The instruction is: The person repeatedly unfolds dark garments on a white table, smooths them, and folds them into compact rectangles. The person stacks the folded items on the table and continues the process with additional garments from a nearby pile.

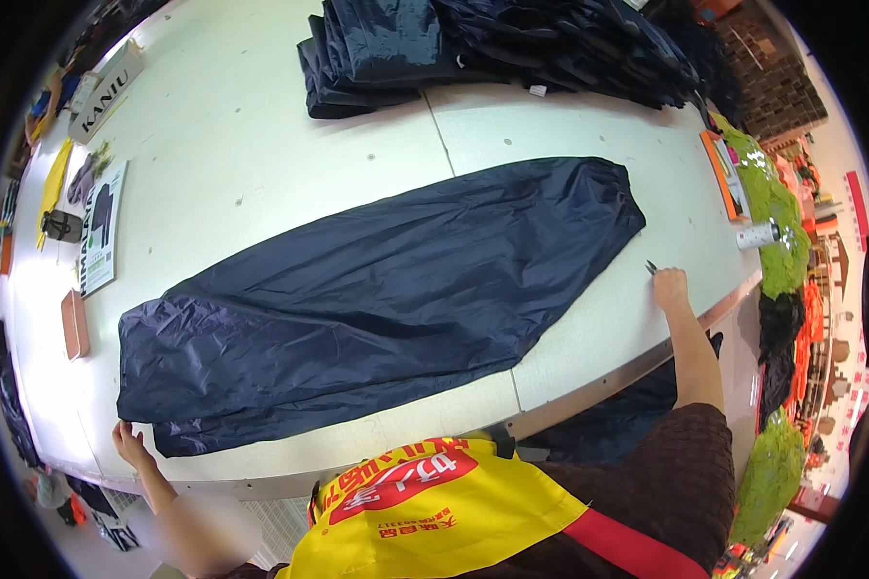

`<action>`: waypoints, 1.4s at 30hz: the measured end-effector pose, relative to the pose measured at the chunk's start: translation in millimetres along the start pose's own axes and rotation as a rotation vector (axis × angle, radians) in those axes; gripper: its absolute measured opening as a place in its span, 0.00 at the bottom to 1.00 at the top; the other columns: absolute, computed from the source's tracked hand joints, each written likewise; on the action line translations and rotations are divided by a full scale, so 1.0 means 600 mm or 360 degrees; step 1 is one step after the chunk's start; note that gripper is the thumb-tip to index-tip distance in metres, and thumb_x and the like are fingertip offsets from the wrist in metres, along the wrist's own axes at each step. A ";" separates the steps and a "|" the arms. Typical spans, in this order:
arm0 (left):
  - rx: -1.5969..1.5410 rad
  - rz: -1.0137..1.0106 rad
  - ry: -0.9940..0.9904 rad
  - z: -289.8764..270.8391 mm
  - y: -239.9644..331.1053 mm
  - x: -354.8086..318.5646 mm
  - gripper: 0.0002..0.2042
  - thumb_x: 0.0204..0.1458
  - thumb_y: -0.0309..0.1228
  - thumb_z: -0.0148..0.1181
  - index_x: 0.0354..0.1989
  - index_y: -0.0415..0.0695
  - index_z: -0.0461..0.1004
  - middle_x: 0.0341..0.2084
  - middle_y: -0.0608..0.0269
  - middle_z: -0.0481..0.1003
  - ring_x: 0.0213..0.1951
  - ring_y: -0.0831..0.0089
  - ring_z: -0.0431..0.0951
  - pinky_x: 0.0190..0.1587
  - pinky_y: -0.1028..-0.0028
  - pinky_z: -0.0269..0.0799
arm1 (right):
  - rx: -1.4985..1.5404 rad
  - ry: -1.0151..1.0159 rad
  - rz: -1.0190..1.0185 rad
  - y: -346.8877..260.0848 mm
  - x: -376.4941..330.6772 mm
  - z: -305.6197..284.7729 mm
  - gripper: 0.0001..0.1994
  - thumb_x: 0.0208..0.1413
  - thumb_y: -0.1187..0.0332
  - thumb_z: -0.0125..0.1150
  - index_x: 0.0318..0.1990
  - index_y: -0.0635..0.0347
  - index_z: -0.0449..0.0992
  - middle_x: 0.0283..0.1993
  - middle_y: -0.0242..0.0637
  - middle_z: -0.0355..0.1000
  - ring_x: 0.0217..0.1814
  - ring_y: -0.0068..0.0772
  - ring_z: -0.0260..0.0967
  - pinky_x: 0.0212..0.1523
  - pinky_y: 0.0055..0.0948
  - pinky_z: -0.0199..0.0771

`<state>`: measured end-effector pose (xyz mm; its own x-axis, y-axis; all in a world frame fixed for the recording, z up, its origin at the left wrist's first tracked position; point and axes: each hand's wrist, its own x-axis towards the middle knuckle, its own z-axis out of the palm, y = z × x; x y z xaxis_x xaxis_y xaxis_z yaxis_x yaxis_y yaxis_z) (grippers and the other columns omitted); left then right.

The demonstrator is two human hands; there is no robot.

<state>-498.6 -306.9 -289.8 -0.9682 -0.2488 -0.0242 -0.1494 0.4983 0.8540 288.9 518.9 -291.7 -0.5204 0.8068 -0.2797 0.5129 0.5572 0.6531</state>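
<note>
A dark navy garment point(386, 280) of thin, shiny cloth, trouser-like, lies slantwise across the white table. Its narrower, gathered end is at the right, and the wider end at the left has an under layer showing at the near edge. At the near left corner my left hand point(132, 446) has its fingers closed at the cloth's edge. My right hand point(670, 288) is closed around a small dark tool with pointed tips point(651, 266), like thread snips, mostly hidden in the fist. It rests over the table, just right of the garment and apart from it.
A pile of folded dark garments point(386, 58) lies at the far side. An orange-edged box point(723, 177) and a white cylinder point(758, 235) stand near the right edge, beside lime-green cloth point(780, 217). At left are a printed board point(102, 232) and a brown block point(74, 324).
</note>
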 end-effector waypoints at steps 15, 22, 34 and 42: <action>-0.1036 0.0042 -0.0331 0.039 0.183 -0.144 0.10 0.53 0.32 0.52 0.39 0.39 0.70 0.22 0.59 0.71 0.24 0.73 0.74 0.27 0.75 0.75 | 0.2919 -0.0324 0.1126 -0.207 -0.231 -0.036 0.06 0.48 0.70 0.53 0.27 0.64 0.68 0.20 0.39 0.67 0.16 0.29 0.64 0.17 0.30 0.67; -0.0998 0.0385 -0.0790 -0.012 0.229 -0.178 0.06 0.56 0.30 0.48 0.37 0.41 0.68 0.21 0.60 0.75 0.24 0.75 0.77 0.28 0.80 0.73 | 0.4852 -0.0220 0.0239 -0.296 -0.210 -0.322 0.16 0.53 0.69 0.50 0.47 0.68 0.64 0.33 0.37 0.64 0.32 0.30 0.62 0.28 0.24 0.67; -0.0590 0.1277 -0.0523 -0.029 0.216 -0.206 0.03 0.48 0.20 0.56 0.31 0.38 0.73 0.35 0.58 0.73 0.32 0.75 0.73 0.33 0.80 0.68 | 0.2394 0.0289 -0.2154 -0.761 -0.272 -1.135 0.11 0.52 0.74 0.52 0.44 0.62 0.70 0.34 0.28 0.67 0.24 0.14 0.56 0.25 0.14 0.59; -0.0534 0.1275 -0.0681 -0.008 0.184 -0.180 0.04 0.52 0.23 0.53 0.34 0.38 0.69 0.22 0.63 0.73 0.24 0.74 0.74 0.28 0.78 0.69 | 0.1039 0.0804 -0.2139 -0.896 -0.262 -1.181 0.06 0.54 0.70 0.50 0.37 0.63 0.67 0.28 0.50 0.71 0.33 0.50 0.70 0.32 0.37 0.69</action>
<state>-409.9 -228.9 -190.4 -0.7590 0.4181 0.4991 0.5874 0.1089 0.8020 -389.0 -46.6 -100.5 -0.9159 -0.3994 -0.0405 -0.3684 0.8763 -0.3104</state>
